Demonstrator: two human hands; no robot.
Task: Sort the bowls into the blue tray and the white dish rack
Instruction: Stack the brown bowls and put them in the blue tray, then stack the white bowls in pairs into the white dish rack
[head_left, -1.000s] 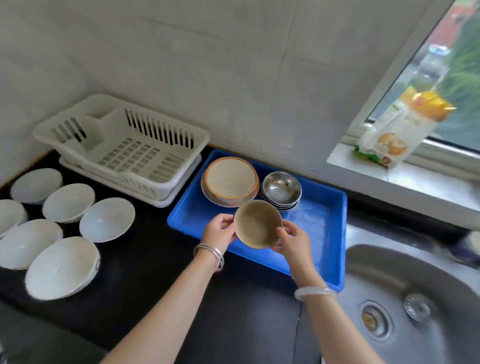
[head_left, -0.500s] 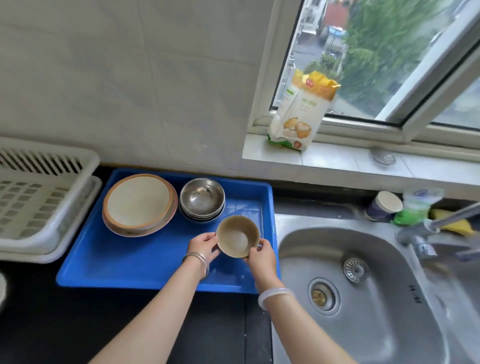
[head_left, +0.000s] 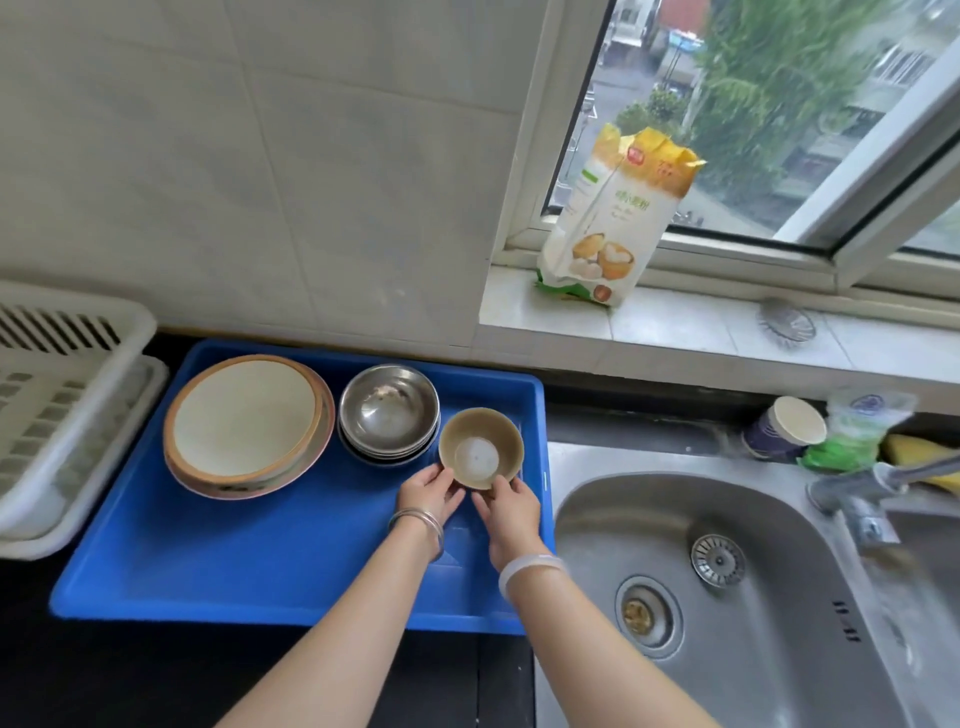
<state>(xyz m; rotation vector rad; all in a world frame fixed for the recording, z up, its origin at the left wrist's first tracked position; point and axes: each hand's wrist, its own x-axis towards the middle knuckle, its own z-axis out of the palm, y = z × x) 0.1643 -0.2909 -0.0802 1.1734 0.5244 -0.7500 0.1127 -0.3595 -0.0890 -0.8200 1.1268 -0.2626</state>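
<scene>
Now, on my head feed, I see both hands on a small round tan bowl (head_left: 480, 447) with a pale inside, upright in the far right part of the blue rectangular plastic tray (head_left: 234, 566). The left hand (head_left: 428, 493) curls its fingers round the bowl's near left side and the right hand (head_left: 506, 506) grips the near right side. I cannot tell whether the bowl's base is touching the tray floor. Just left of it, nearly touching, is a stack of shiny steel bowls (head_left: 388, 410), and further left in the tray is a stack of wide shallow cream dishes with brown rims (head_left: 247, 423). The white slotted plastic dish rack (head_left: 67, 415) stands beside the tray's left edge on the dark counter. Right of the tray is the stainless steel sink (head_left: 727, 623). A yellow and white flour bag (head_left: 618, 218) stands on the tiled window sill.
</scene>
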